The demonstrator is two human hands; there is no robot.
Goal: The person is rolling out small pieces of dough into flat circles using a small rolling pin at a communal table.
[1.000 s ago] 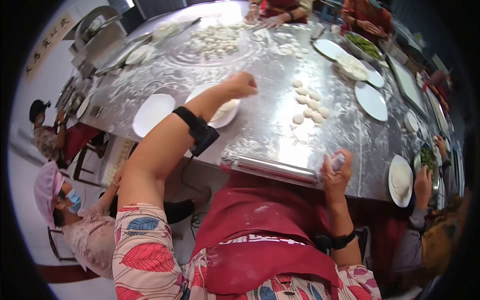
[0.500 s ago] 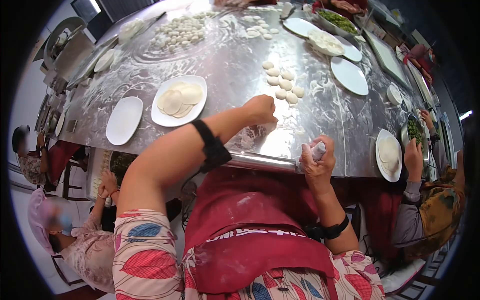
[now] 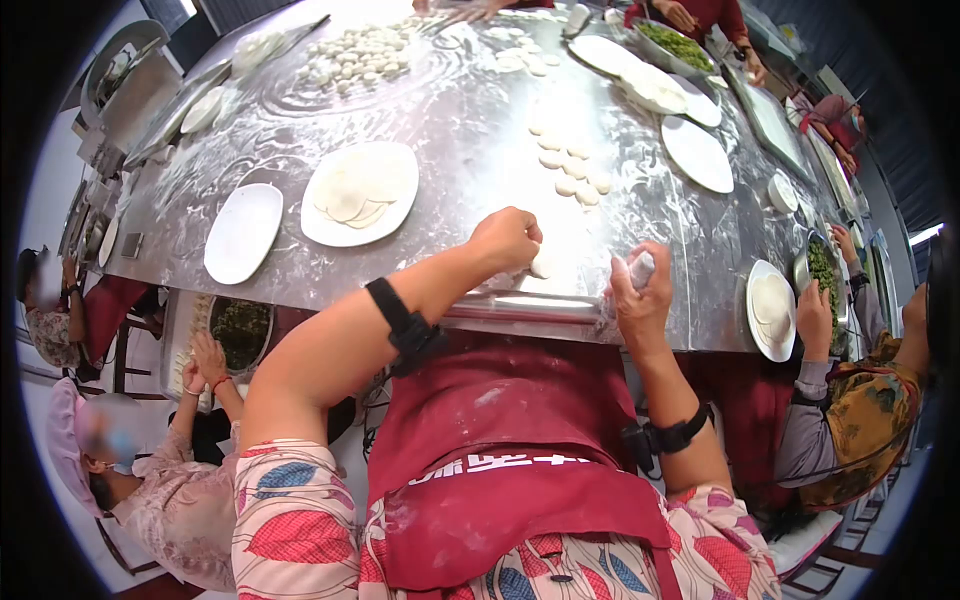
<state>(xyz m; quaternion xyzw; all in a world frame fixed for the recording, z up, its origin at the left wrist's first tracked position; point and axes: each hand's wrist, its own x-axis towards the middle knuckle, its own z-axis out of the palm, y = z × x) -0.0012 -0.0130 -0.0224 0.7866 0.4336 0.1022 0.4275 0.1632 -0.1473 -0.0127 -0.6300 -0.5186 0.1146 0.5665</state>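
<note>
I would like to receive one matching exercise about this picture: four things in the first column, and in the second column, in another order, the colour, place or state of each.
Things:
1. left hand
2. right hand
3. apron
4. overlapping flat dough rounds left of the left hand

Descriptions:
A. on a white plate
B. closed around a pale object
C. at a single pale dough piece
D. dark red with white lettering

Right pairs: 1-C, 2-B, 3-D, 4-A
</note>
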